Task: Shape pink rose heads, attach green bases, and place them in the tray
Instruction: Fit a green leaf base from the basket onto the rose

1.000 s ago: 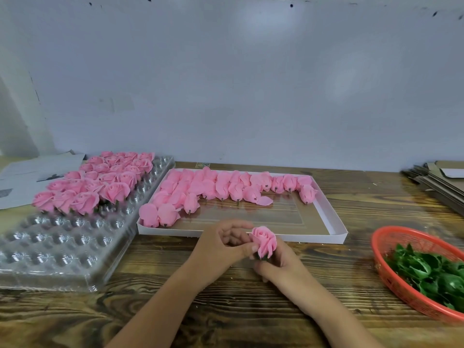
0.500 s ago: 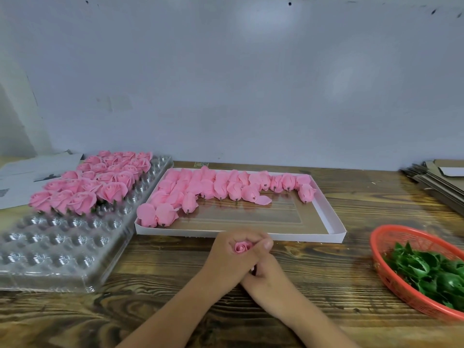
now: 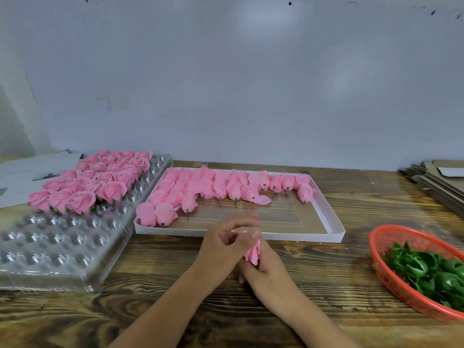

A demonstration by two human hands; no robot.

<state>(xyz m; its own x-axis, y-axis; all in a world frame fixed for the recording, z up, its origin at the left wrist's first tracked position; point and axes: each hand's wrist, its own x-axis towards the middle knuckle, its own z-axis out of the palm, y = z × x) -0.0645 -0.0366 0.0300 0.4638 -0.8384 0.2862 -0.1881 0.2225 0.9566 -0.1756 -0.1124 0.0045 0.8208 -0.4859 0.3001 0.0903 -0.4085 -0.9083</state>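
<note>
Both hands together low at centre, just in front of the white box (image 3: 336, 228). Left hand (image 3: 223, 247) curled over the top, fingers bent and blurred, closed around the upper part of the pink rose head (image 3: 253, 253). Right hand (image 3: 266, 270) underneath, cupping and gripping the lower part. Rose head mostly hidden between the two, only a strip of petals showing; long axis steep, leaning slightly right toward the top; which end is the bloom, impossible to tell. In the white box, unshaped pink buds (image 3: 221, 184) lying on their sides, most with dark tips toward the near edge. On the clear tray (image 3: 62, 247) at left, finished roses (image 3: 95, 182) upright, filling the far rows. At right, red basket (image 3: 391, 275) holding green bases (image 3: 426, 270), well apart from the hands. All on the wooden table (image 3: 150, 297).
</note>
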